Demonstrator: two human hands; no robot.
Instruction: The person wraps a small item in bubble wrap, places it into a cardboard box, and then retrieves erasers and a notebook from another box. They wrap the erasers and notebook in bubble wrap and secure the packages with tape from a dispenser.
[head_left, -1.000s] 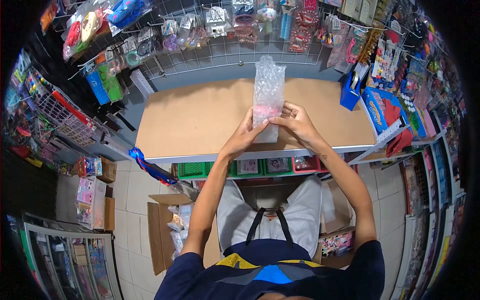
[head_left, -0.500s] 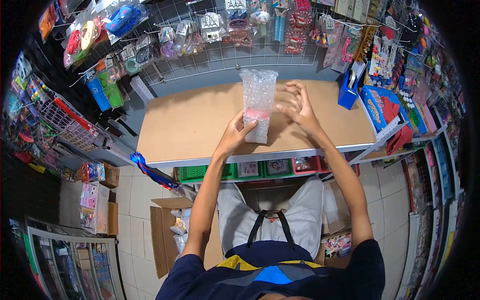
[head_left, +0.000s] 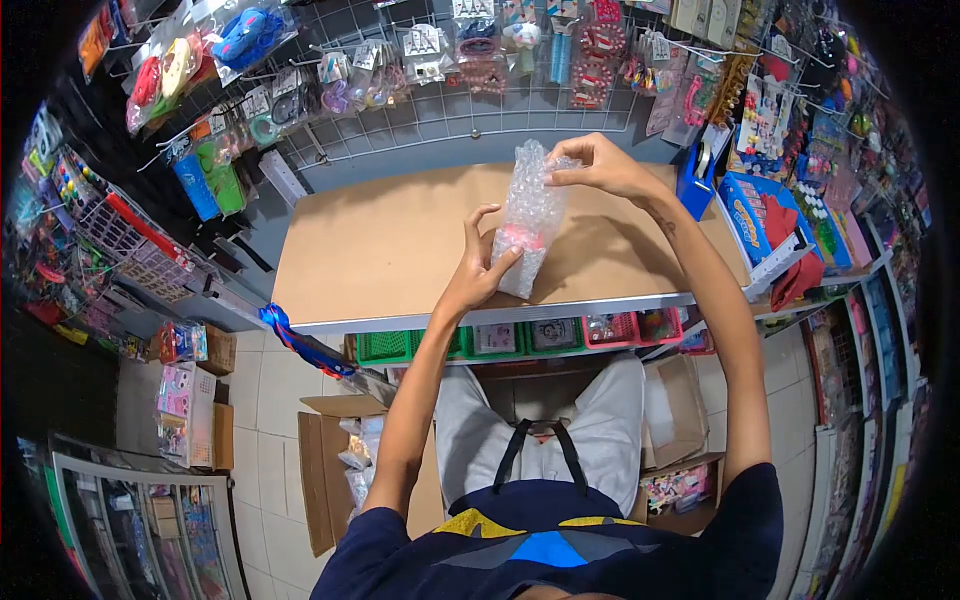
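A clear bubble-wrap pouch [head_left: 530,215] with a small pink item inside stands tilted over the brown tabletop [head_left: 390,240]. My left hand [head_left: 478,270] grips the pouch's lower part from the left, thumb and fingers around it. My right hand [head_left: 600,165] pinches the pouch's top edge at its far end. Both arms reach forward over the table's front edge.
A wire grid wall [head_left: 450,100] hung with packaged trinkets rises behind the table. A blue tape dispenser [head_left: 700,180] and a blue box [head_left: 765,215] sit at the right. Green and red baskets [head_left: 500,335] line the shelf below; an open cardboard box [head_left: 340,470] stands on the floor.
My right hand let go of the pouch's middle, opened, then moved up and pinched its top edge. The pouch has tilted and its top has crumpled. My left hand kept its hold.
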